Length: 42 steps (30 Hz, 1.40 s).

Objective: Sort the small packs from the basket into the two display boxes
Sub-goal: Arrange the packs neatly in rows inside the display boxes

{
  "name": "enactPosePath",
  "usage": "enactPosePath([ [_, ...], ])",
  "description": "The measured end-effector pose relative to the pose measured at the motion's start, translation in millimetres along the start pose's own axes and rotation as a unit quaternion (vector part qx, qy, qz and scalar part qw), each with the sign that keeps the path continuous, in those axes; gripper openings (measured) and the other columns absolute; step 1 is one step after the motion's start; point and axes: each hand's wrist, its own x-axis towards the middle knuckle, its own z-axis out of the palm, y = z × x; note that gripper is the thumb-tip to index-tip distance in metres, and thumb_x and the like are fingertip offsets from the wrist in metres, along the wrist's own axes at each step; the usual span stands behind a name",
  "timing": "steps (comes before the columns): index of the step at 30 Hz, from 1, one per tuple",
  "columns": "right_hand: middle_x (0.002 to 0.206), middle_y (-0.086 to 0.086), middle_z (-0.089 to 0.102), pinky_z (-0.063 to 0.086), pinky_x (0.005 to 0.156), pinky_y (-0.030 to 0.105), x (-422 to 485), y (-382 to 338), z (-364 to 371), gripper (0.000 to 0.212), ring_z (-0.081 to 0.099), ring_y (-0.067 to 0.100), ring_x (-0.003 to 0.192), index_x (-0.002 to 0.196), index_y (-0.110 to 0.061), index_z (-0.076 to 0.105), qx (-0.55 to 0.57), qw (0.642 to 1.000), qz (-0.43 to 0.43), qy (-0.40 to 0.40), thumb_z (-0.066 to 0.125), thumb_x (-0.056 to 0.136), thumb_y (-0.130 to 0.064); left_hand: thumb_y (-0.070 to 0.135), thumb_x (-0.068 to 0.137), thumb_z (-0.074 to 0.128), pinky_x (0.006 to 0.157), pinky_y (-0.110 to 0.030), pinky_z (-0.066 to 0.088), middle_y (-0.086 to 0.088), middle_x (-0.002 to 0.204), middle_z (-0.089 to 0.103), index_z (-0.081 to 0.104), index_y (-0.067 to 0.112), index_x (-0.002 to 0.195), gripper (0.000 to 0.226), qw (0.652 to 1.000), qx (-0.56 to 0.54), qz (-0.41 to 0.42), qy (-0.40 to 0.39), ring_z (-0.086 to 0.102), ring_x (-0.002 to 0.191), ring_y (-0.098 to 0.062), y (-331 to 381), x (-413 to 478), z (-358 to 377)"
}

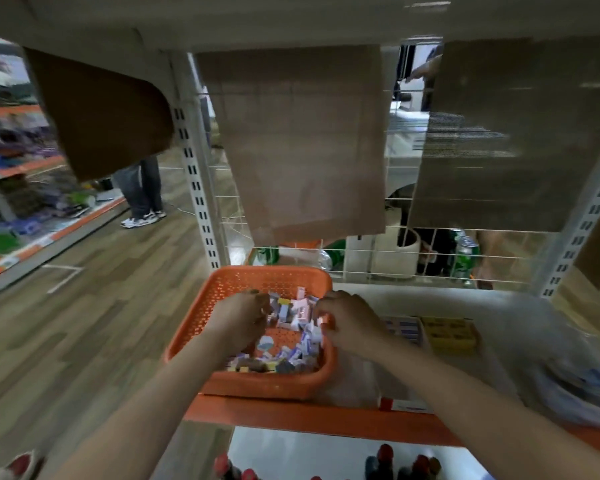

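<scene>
Far aisle: stocked store shelving (21, 188) with orange trim runs along the frame's 9 o'clock edge, its goods blurred.
Bystander: a person's legs and white sneakers (141, 216) stand on the wood-look floor (94, 306) at about 10 o'clock from the basket.
Left hand: the left hand (243, 318) reaches into the basket from 7 o'clock, fingers curled down among the packs; whether it grips one cannot be told through the blur.
Basket: the orange perforated basket (267, 271) sits at the left end of the white shelf (430, 299), just behind its orange front edge.
Packs: the small packs (291, 313), in pink, lilac, white and yellow, lie heaped loose in the basket, mostly toward its right and near sides.
Right hand: the right hand (347, 320) comes over the basket's right rim from 5 o'clock, thumb and fingertips pinching a pale pack (325, 320) just above the heap.
Display boxes: a blue-and-white display box (404, 329) and a yellow display box (451, 334) stand side by side on the shelf at the basket's 3 o'clock, just beyond the right wrist.
Backdrop: brown paper sheets (302, 140) hang over the wire grille at 12 o'clock; green bottles (465, 258) show behind it.
Far right: a crumpled clear plastic bag (575, 386) lies on the shelf at 4 o'clock.
</scene>
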Motion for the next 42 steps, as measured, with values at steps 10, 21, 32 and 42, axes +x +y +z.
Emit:
enactPosePath([
  [10, 0.112, 0.012, 0.063, 0.046, 0.084, 0.033, 40.5, -35.4, 51.3, 0.026, 0.057, 0.028, 0.106, 0.109, -0.009, 0.064, -0.002, 0.991, 0.010, -0.131, 0.053, 0.085, -0.005, 0.032, 0.092, 0.052, 0.081, -0.030, 0.047, -0.003, 0.125, 0.053, 0.054, 0.029, 0.124, 0.032, 0.998, -0.005, -0.008, -0.065, 0.057, 0.104, -0.021, -31.6, -10.4, 25.9],
  [21, 0.063, 0.007, 0.034, 0.025, 0.045, 0.028, 56.8, -64.5, 72.7, 0.026, 0.038, 0.020, 0.054, 0.064, -0.006, 0.042, -0.016, 0.969, 0.144, -0.198, 0.045, 0.086, 0.007, 0.030, 0.095, 0.047, 0.069, -0.026, 0.040, -0.005, 0.132, 0.052, 0.051, 0.032, 0.125, 0.031, 0.998, -0.015, -0.003, -0.064, 0.060, 0.100, -0.021, -43.4, -7.0, 36.6],
  [32, 0.107, 0.024, 0.062, 0.051, 0.083, 0.044, 62.2, -61.6, 85.9, 0.035, 0.061, 0.036, 0.095, 0.110, 0.001, 0.062, 0.054, 0.977, 0.152, -0.136, 0.042, 0.085, 0.015, 0.026, 0.091, 0.054, 0.078, -0.033, 0.047, -0.002, 0.115, 0.062, 0.057, 0.022, 0.120, 0.029, 0.994, 0.006, -0.023, -0.103, 0.060, 0.102, -0.026, -39.1, -3.6, 37.4],
  [42, 0.110, 0.012, 0.064, 0.046, 0.084, 0.033, 60.0, -44.3, 68.1, 0.025, 0.061, 0.028, 0.103, 0.109, -0.005, 0.062, -0.057, 0.978, 0.130, -0.151, 0.051, 0.087, 0.000, 0.031, 0.092, 0.054, 0.072, -0.029, 0.046, -0.005, 0.102, 0.067, 0.066, 0.010, 0.099, 0.025, 0.973, 0.014, 0.002, -0.229, 0.059, 0.090, -0.018, -29.2, 8.2, 30.1],
])
